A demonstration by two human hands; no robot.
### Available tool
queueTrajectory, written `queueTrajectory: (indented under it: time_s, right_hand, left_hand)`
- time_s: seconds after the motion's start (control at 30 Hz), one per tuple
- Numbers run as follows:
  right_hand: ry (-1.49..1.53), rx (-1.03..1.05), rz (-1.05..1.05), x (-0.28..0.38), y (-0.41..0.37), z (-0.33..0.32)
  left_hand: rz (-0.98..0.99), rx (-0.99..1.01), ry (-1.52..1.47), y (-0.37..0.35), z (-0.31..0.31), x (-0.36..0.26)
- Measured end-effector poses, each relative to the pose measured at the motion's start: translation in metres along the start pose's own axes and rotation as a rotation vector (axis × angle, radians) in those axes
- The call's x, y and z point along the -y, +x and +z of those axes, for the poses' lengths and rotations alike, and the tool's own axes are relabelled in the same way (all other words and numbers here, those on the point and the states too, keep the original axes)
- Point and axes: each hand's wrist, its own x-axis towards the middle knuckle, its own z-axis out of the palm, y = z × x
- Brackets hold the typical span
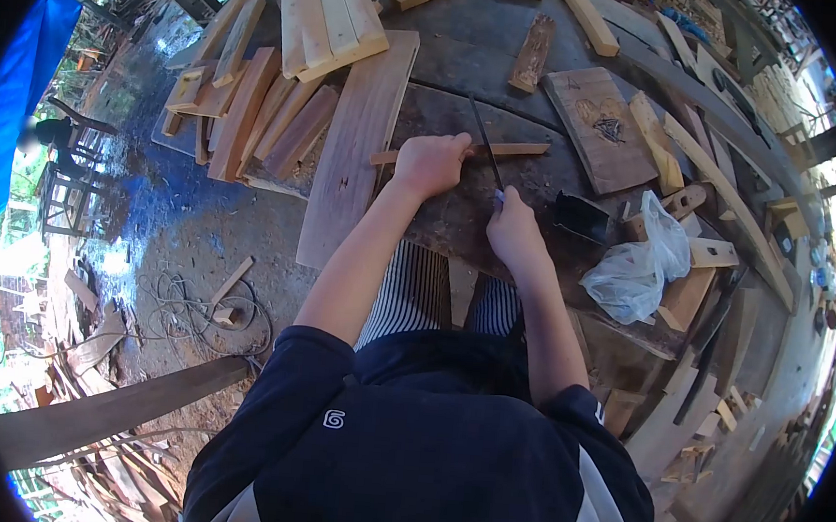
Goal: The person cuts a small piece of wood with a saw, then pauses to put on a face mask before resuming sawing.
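My left hand [431, 165] is closed on a thin wooden strip [523, 149] that lies crosswise on the dark workbench [450, 222]. One end of the strip rests over a wide pale board [360, 141]. In my right hand [515, 226] is the handle of a long, narrow dark tool [486, 140], its blade pointing away from me. The blade crosses the strip just right of my left hand. Whether it is a saw or a file is too small to tell.
Stacked planks [330, 24] and wood pieces [242, 142] are at the left. On the right lie a board with nails [602, 128], a black object [581, 217], a plastic bag [642, 267] and a long beam [732, 201]. A cord [206, 314] coils on the floor.
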Motion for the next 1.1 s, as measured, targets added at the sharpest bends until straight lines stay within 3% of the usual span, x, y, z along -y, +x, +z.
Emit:
queueTrajectory:
  time_s: [0.37, 0.63, 0.93, 1.1]
  right_hand:
    - [0.151, 0.007, -0.010, -0.028, -0.048, -0.003]
    - [0.078, -0.014, -0.054, -0.004, 0.004, -0.002]
    - [0.063, 0.026, 0.014, -0.023, -0.053, -0.010]
    - [-0.016, 0.005, -0.040, -0.001, 0.005, -0.005]
  left_hand:
    - [-0.003, 0.016, 0.012, -0.002, 0.002, 0.000]
    - [0.016, -0.018, 0.029, -0.001, 0.001, 0.000]
    - [-0.022, -0.009, 0.023, -0.001, 0.003, 0.000]
    - [0.008, -0.026, 0.020, -0.001, 0.006, 0.001]
